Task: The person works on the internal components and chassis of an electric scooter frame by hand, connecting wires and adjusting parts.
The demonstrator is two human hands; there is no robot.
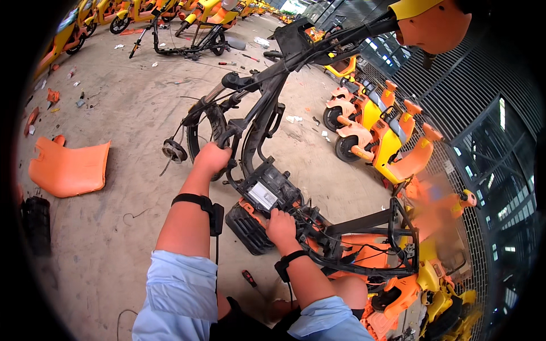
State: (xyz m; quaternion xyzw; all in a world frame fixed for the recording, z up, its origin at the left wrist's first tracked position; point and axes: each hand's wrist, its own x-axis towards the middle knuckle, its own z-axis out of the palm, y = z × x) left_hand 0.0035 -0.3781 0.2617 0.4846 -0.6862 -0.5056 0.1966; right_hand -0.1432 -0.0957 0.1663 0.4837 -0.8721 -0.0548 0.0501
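Note:
A partly stripped electric scooter stands before me, its black frame [267,96] bare from the steering column back to the rear. My left hand [214,159] is closed around a black tube of the frame, close to the front wheel [196,133]. Lower down, my right hand [281,227] has its fingers curled at the edge of the black housing [278,184] in the footwell; what they grip is hidden. A pale label [262,196] lies on that housing. Below it sits a ribbed black and orange footboard part [247,227]. Loose cables run back along the frame.
An orange body panel [71,167] lies on the floor to the left. A screwdriver [249,278] is on the concrete near my legs. Yellow and orange scooters [392,136] stand along the right wall, with a heap of panels [443,301] at the lower right. Another bare frame [182,48] stands behind.

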